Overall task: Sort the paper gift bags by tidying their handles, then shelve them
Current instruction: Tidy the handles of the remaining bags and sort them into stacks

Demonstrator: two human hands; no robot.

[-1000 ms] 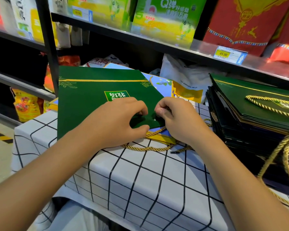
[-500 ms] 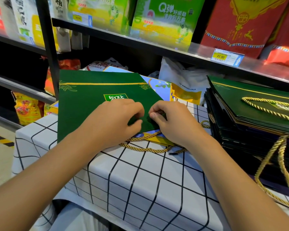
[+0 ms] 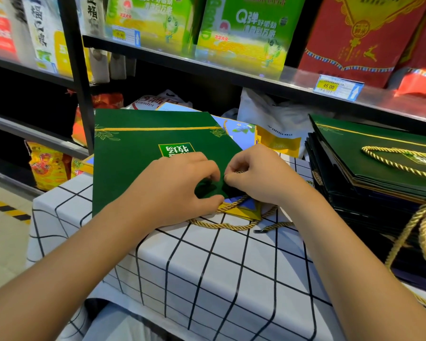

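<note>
A flat dark green paper gift bag (image 3: 143,153) with a gold stripe lies on the checked tablecloth (image 3: 207,262), over a blue and yellow bag (image 3: 241,207). My left hand (image 3: 180,185) grips the green bag's near right corner, thumb under the edge. My right hand (image 3: 258,178) pinches a gold rope handle at that same corner. More gold rope handle (image 3: 221,225) trails out onto the cloth below the hands. A stack of green gift bags (image 3: 369,178) with rope handles on top sits at the right.
A metal shelf (image 3: 231,72) with green and red boxed goods and a price tag (image 3: 337,87) runs above the table. A white plastic bag (image 3: 276,119) lies behind the bags. A black upright post (image 3: 76,77) stands at the left, with snack packets (image 3: 47,166) low beside it.
My right hand's fingers have closed in on the gold cord at the bag's corner, and both hands shifted slightly left. The view drifted a little down.
</note>
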